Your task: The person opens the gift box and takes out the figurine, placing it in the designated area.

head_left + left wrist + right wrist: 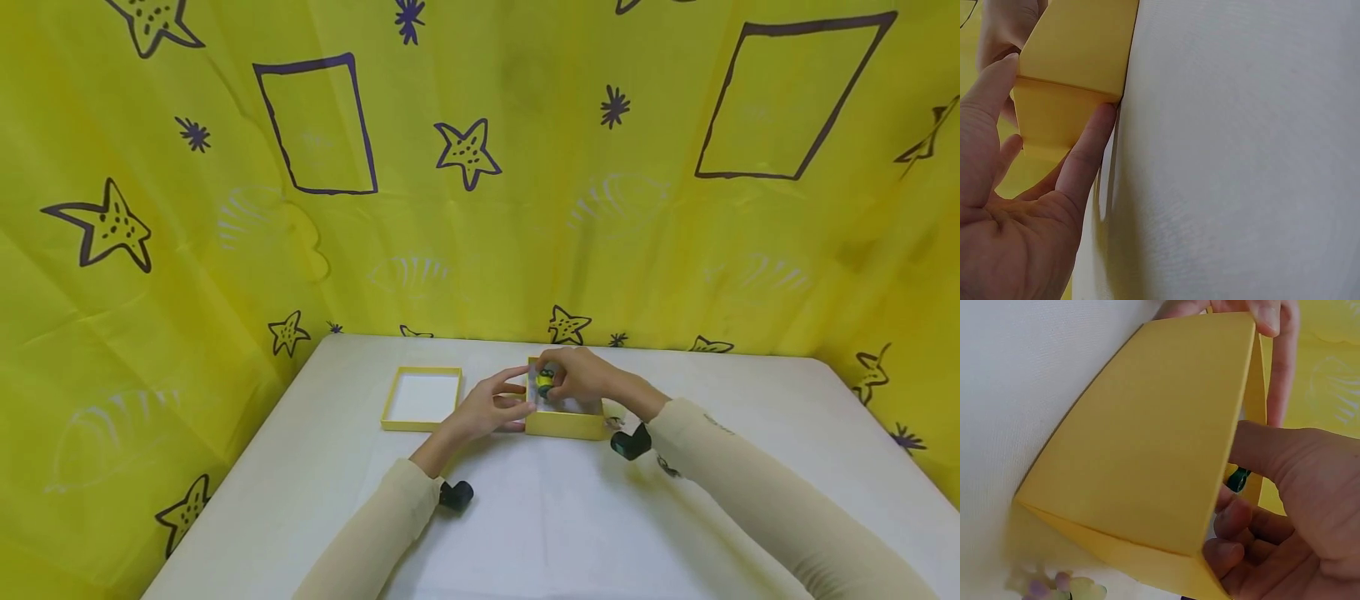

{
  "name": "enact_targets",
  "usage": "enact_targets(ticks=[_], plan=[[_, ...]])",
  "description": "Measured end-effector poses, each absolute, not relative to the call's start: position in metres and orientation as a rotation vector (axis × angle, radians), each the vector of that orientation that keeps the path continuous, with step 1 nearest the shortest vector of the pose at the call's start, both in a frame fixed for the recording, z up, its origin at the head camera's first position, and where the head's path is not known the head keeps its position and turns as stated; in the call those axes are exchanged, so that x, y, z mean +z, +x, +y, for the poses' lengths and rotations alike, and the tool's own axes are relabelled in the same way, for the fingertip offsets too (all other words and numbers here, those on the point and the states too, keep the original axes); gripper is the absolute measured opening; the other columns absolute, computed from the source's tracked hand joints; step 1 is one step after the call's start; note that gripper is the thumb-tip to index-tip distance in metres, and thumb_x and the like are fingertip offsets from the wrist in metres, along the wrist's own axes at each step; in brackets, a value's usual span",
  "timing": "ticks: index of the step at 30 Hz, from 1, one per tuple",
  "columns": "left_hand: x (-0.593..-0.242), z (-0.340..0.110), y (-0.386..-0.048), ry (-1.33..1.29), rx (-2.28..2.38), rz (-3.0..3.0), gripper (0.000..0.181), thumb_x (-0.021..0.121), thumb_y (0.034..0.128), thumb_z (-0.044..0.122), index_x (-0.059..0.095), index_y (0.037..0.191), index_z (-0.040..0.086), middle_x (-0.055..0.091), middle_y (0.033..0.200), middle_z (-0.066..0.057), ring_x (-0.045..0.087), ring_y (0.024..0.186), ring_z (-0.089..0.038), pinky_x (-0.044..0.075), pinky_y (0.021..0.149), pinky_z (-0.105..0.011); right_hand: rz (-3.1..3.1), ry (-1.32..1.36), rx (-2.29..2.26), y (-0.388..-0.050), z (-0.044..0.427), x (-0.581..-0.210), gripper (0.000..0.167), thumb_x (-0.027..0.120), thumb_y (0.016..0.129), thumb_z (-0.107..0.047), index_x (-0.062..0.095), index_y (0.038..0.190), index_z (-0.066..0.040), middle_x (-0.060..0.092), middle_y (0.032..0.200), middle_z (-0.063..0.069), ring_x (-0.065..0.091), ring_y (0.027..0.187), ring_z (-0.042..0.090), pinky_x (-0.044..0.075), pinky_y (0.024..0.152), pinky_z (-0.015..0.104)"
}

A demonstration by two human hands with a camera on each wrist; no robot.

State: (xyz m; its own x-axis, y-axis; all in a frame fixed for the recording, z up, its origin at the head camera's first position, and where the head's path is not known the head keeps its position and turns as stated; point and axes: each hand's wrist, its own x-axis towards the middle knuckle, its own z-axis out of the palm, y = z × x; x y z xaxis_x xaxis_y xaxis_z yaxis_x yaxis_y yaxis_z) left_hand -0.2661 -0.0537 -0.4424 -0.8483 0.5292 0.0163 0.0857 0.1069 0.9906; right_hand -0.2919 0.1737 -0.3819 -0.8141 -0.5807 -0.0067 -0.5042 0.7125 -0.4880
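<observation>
A yellow open-topped box with a pale inside sits on the white table. My left hand touches the box's left side, its fingers spread and fairly straight; the left wrist view has the thumb at an upper corner and another finger at a lower one. Reaching over the rim, my right hand holds a small yellow-and-green toy inside the box. Only a dark green bit of the toy shows in the right wrist view; its exact kind is unclear.
A shallow yellow-rimmed lid lies to the left, white inside up. Small purple and yellow pieces lie on the table beside the box's right end. Behind the table hangs a yellow curtain with drawn stars.
</observation>
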Motion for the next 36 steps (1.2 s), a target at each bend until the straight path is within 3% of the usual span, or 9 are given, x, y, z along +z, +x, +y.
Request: enact_targets(ticks=[9,20,31,36], plan=[[-0.443,-0.053,-0.268,0.589,1.775,2.082,0.068,0.074,0.0969,0.014,0.043,0.157,0.021,0.053,0.142,-0.024,0.064,0.12,-0.032,0.063,0.081,-0.04,2.739,-0.867,-0.788,-0.285,0.181,-0.368,0.04,0.08,0.089,-0.007,0.066,0.126,-0.008,0.07,0.096,0.004,0.064,0.084,0.019,0.057,0.077,0.036],[-0.442,-0.053,-0.269,0.57,1.753,2.09,0.071,0.075,0.0962,0.017,0.041,0.158,0.021,0.052,0.145,-0.022,0.063,0.122,-0.033,0.063,0.083,-0.039,2.728,-0.89,-0.845,-0.281,0.196,-0.359,0.043,0.08,0.089,-0.009,0.063,0.129,-0.005,0.07,0.094,0.004,0.064,0.085,0.025,0.058,0.072,0.033],[-0.443,-0.053,-0.27,0.561,1.748,2.102,0.07,0.076,0.096,0.018,0.042,0.158,0.022,0.052,0.145,-0.022,0.062,0.124,-0.034,0.063,0.083,-0.039,2.722,-0.906,-0.942,-0.267,0.212,-0.35,0.041,0.08,0.09,-0.012,0.064,0.128,-0.012,0.069,0.094,0.003,0.055,0.072,0.023,0.05,0.061,0.031],[-0.443,-0.054,-0.268,0.562,1.755,2.094,0.072,0.076,0.0958,0.016,0.041,0.158,0.018,0.051,0.145,-0.024,0.062,0.124,-0.035,0.063,0.082,-0.039,2.728,-0.928,-0.942,-0.259,0.222,-0.345,0.04,0.079,0.091,-0.012,0.064,0.128,-0.01,0.07,0.095,0.003,0.052,0.069,0.023,0.045,0.057,0.029]])
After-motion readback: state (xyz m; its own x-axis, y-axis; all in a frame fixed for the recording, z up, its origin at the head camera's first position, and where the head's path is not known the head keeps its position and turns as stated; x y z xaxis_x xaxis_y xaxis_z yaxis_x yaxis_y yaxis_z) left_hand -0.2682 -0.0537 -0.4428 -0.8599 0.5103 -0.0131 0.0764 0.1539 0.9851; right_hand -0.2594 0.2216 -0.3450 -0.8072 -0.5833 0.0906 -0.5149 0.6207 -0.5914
